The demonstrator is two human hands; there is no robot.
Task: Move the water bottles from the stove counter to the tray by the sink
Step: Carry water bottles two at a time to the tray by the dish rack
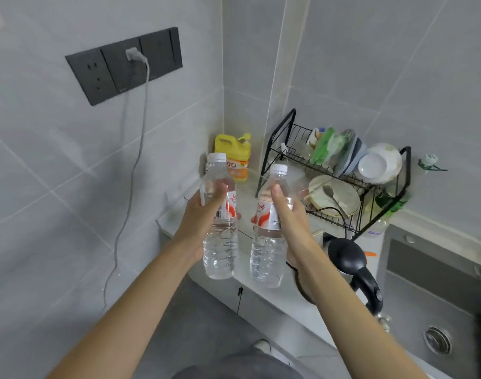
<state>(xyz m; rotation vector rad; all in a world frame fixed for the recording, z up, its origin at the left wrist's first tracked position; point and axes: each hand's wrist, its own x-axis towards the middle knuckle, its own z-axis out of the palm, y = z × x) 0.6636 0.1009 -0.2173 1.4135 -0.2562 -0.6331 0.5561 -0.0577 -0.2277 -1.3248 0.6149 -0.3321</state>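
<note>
Left hand (203, 212) wraps left bottle (220, 217), right hand (291, 214) wraps right bottle (269, 228), both upright, apart, above counter (261, 291) front edge; kettle (351, 263) just right, dish rack (340, 173) behind.

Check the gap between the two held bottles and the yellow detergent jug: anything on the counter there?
In the head view, the counter between the left bottle, right bottle and yellow detergent jug looks bare; a transparent tray edge may be there, hard to tell.
</note>
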